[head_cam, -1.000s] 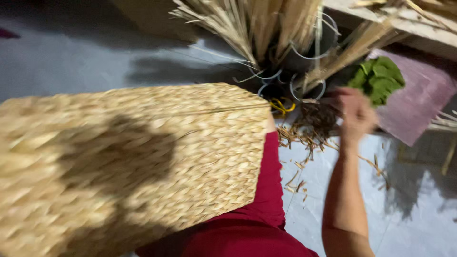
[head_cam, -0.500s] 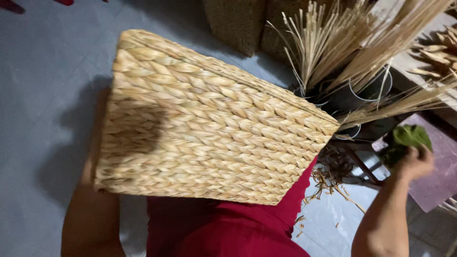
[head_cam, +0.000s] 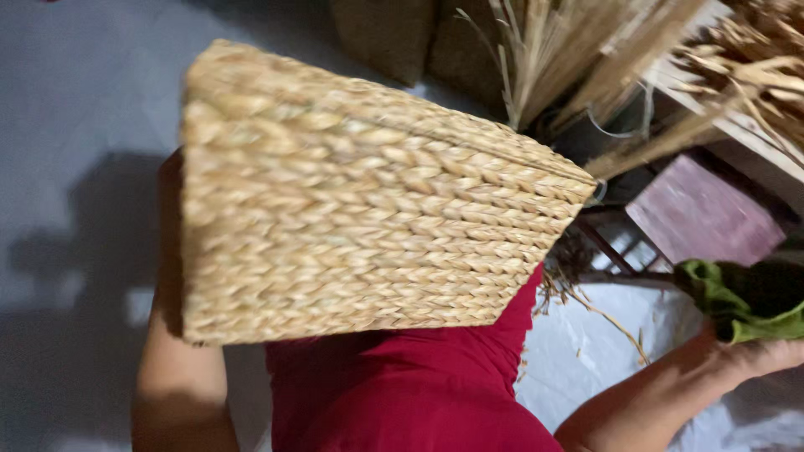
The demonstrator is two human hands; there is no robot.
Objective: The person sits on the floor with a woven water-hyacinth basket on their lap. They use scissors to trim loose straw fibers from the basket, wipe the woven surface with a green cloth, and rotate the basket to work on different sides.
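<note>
Right hand [head_cam: 766, 356] clasping a green cloth [head_cam: 737, 305] beside the woven straw basket [head_cam: 352, 209]; left hand hidden behind basket, grip indeterminable

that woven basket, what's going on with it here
A person in a red garment holds a large woven straw basket against their lap, the left arm behind it, that hand hidden. The right hand grips a green cloth off to the side. Bundles of dried straw stand beyond.
</note>
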